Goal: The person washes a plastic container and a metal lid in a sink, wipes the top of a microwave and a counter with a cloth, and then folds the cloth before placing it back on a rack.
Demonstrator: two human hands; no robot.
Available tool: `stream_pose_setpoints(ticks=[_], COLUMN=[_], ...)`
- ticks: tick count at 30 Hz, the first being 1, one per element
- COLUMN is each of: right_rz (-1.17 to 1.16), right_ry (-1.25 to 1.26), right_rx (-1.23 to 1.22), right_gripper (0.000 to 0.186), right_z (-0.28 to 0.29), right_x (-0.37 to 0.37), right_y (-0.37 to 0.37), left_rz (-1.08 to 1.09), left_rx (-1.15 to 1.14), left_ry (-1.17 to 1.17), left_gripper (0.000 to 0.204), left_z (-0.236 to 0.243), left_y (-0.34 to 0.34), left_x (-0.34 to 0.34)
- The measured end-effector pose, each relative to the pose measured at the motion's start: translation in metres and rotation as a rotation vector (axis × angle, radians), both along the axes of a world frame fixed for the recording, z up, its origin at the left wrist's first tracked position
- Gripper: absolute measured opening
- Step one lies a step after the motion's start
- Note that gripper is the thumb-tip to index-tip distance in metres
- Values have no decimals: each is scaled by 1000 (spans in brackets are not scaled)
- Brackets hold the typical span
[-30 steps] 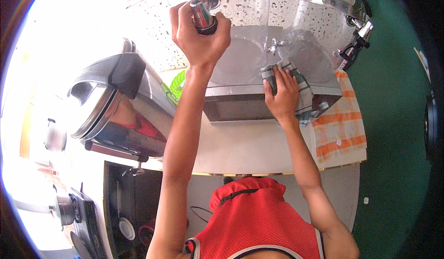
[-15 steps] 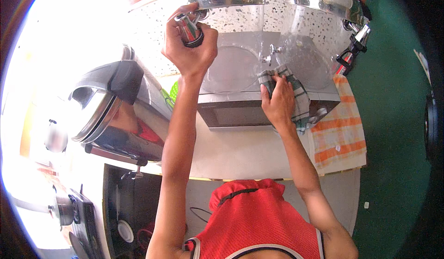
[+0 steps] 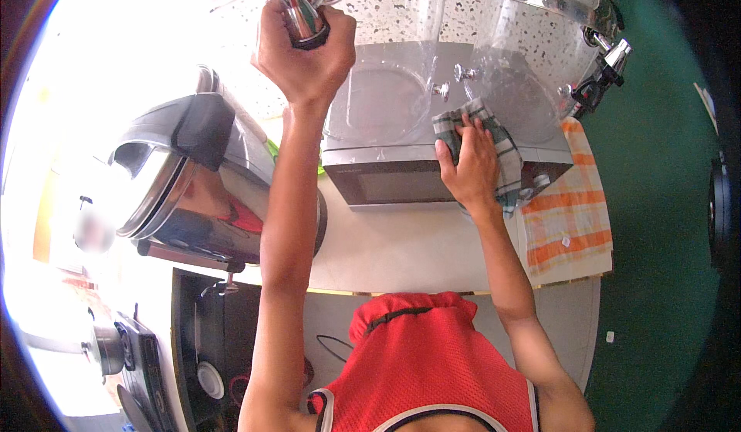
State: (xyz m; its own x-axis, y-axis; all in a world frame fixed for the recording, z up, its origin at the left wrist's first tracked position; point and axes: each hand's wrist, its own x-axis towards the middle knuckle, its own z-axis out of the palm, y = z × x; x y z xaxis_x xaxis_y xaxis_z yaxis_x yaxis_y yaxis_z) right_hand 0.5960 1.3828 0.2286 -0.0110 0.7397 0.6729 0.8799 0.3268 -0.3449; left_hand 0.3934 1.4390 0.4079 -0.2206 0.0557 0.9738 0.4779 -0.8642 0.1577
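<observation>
A single wide fisheye view is given from the person's head, aimed steeply downward past the red mesh sleeveless top (image 3: 432, 355). The bare left hand (image 3: 305, 65) and bare right hand (image 3: 473, 163) are taken in at close range; the pale flat countertop (image 3: 386, 254) is bent along its edge, and the dark green floor (image 3: 656, 239) is seen farther below at right.

The cloth (image 3: 507, 158) is checked green and white, the taps (image 3: 299, 13) silver and black. The towel (image 3: 569, 199) at the counter's (image 3: 394, 250) right edge is plaid, orange on white. The microwave (image 3: 378, 156) is grey, the vest (image 3: 432, 362) red.
</observation>
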Motion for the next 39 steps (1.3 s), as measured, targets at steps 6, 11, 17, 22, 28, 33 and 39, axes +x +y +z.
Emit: stream_pose_setpoints(ticks=[6, 11, 17, 22, 28, 33, 39], right_rz=[67, 190, 415, 385, 178, 38, -40], right_ry=[-109, -162, -288, -276, -240, -362, -301], right_rx=[-122, -266, -459, -325, -445, -665, -667], right_gripper=[48, 51, 61, 60, 65, 71, 83], right_z=[3, 13, 30, 15, 50, 48, 31], right_x=[7, 8, -30, -31, -54, -32, -53], right_y=[-4, 0, 50, 128, 109, 69, 141], left_rz=[-40, 22, 6, -76, 9, -110, -118], left_rx=[-133, -246, -145, -89, -179, 11, -81], left_ry=[-184, -218, -215, -219, -230, -171, -134], left_gripper=[28, 34, 35, 37, 37, 37, 37], left_z=[28, 60, 88, 92, 95, 93, 98], left_y=[-4, -26, -10, -17, -26, -24, -37], left_x=[5, 20, -5, 0, -10, -9, -12])
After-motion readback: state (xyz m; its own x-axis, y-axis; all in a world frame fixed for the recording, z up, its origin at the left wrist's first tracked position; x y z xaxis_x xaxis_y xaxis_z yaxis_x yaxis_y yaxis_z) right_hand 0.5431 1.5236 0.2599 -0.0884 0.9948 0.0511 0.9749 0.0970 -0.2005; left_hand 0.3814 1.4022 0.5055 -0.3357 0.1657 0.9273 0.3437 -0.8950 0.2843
